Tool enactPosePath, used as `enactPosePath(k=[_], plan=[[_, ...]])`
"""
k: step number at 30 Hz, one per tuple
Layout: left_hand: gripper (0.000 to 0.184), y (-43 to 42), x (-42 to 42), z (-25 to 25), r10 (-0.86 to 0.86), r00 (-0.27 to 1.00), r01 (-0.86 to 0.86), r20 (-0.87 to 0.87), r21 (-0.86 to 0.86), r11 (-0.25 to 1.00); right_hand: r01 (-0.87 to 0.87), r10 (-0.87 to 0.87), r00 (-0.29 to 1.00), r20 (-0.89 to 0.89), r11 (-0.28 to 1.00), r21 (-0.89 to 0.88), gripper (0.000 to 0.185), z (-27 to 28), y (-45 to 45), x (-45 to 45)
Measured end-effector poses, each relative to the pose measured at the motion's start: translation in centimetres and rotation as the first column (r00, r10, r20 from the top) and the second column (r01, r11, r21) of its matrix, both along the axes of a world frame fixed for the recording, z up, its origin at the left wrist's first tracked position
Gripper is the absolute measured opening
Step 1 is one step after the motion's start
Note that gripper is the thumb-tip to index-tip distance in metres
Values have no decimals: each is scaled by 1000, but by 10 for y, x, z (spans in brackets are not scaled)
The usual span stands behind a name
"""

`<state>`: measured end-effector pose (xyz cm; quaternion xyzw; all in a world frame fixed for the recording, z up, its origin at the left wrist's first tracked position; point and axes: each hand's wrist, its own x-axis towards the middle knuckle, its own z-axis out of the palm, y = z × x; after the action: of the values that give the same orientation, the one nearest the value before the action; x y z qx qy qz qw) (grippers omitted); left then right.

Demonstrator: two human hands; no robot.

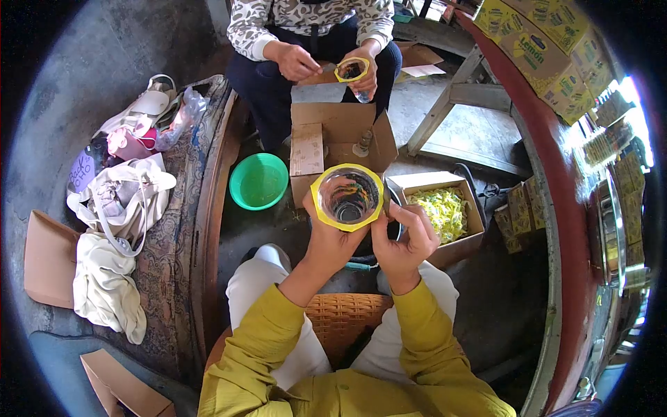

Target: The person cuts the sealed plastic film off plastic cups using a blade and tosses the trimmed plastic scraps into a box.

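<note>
My left hand point(325, 243) is wrapped round a clear plastic cup point(347, 201) with a yellow, many-sided rim; its open mouth faces up at me. Dark and orange print shows through the cup wall. At the right side of that rim, my right hand point(405, 240) has its thumb and fingers pinched together. A thin dark sliver point(387, 197) stands up from the pinch against the rim; its kind is too small to tell. Just beyond my hands sits an open cardboard box point(342, 115) with a small glass-like piece point(363, 143) inside.
Opposite me a person point(313, 42) holds a similar yellow-rimmed cup point(352, 69). A green basket point(258, 181) stands left, a box of yellow strips point(445, 212) right. Bags point(125, 194) lie on the left bench; a wooden frame point(451, 97) and lemon cartons point(535, 48) are to the right.
</note>
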<state>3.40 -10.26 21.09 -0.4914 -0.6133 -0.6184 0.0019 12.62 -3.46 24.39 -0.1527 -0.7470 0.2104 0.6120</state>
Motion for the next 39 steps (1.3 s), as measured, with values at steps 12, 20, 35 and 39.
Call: enactPosePath(k=[12, 20, 35, 39], plan=[[65, 3, 3, 0, 17, 1000, -17, -25, 3, 1000, 48, -48, 998, 36, 999, -3, 19, 1, 3, 0], [63, 4, 7, -7, -72, 997, 72, 38, 5, 997, -24, 24, 998, 55, 1000, -9, 20, 5, 16, 6], [64, 3, -9, -3, -281, 947, 287, 152, -17, 958, -65, 71, 996, 48, 992, -106, 17, 4, 20, 11], [60, 4, -13, -2, -259, 945, 258, 202, 31, 966, -50, 53, 998, 26, 993, -111, 16, 6, 13, 10]])
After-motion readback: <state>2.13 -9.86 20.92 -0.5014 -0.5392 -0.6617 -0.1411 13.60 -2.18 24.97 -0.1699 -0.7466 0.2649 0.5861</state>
